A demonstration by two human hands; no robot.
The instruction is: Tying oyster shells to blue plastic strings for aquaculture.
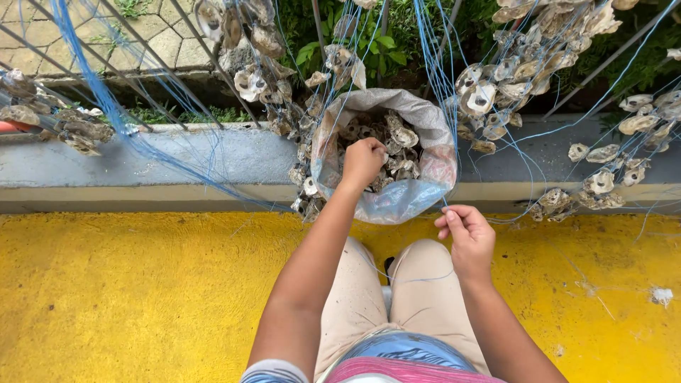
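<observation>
A yellow painted floor (128, 298) is seen from above, bordered at the top by a grey concrete curb (177, 159). At the far left, a cluster of oyster shells (67, 128) is strung on blue lines (106, 106) that slant down toward the curb in front of a metal railing (142, 42).

Left of centre, a second string of shells (255, 67) hangs beside an open plastic sack (411, 195), which is propped against the curb and filled with loose shells (397, 138). The left hand (362, 162) is lowered into the mouth of the sack, its fingers curled down among the shells; whether one is grasped cannot be told.

Below the sack, the person's knees in beige trousers (425, 284) are seen close together.

Just right of the sack's lower edge, the right hand (464, 234) is held above the floor, its fingertips pinched on a thin blue line (434, 106) that rises to the top of the view.

Further right, more strung shells (539, 50) are draped over the curb, and a small white scrap (661, 295) lies on the floor.
</observation>
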